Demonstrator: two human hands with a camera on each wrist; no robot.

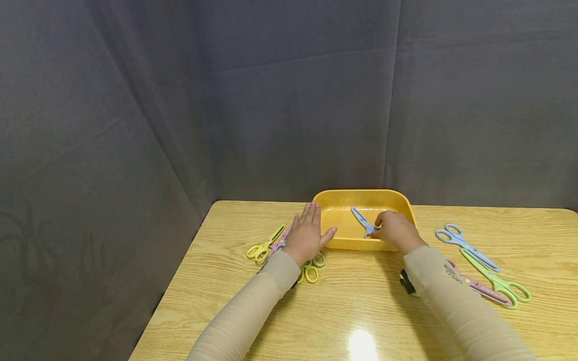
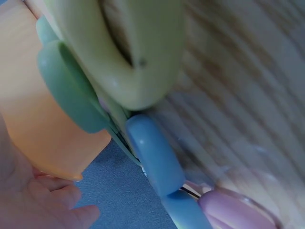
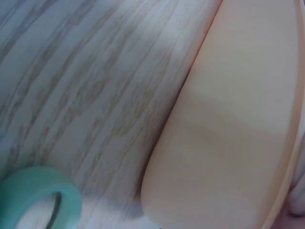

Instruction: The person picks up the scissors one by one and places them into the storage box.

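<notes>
A yellow plastic tray (image 1: 356,244) stands at the back of the wooden table. My left hand (image 1: 305,236) rests against its left rim with fingers straight and thumb spread; the left wrist view also shows those fingers (image 2: 62,200) beside the tray wall (image 2: 57,143). Inside the tray, my right hand (image 1: 397,229) reaches over the front rim and grips blue scissors (image 1: 359,218) by the handle end, which the fingers mostly hide. The blade points to the back left. In the right wrist view only a bit of the hand (image 3: 296,202) shows behind the tray wall (image 3: 219,129).
Left of the tray lie several scissors, among them yellow scissors (image 1: 261,249) and green handles (image 1: 318,259), partly under the left forearm. To the right are blue scissors (image 1: 465,245), green scissors (image 1: 496,282) and pink scissors (image 1: 487,292). A grey curtain (image 1: 293,100) hangs behind the table.
</notes>
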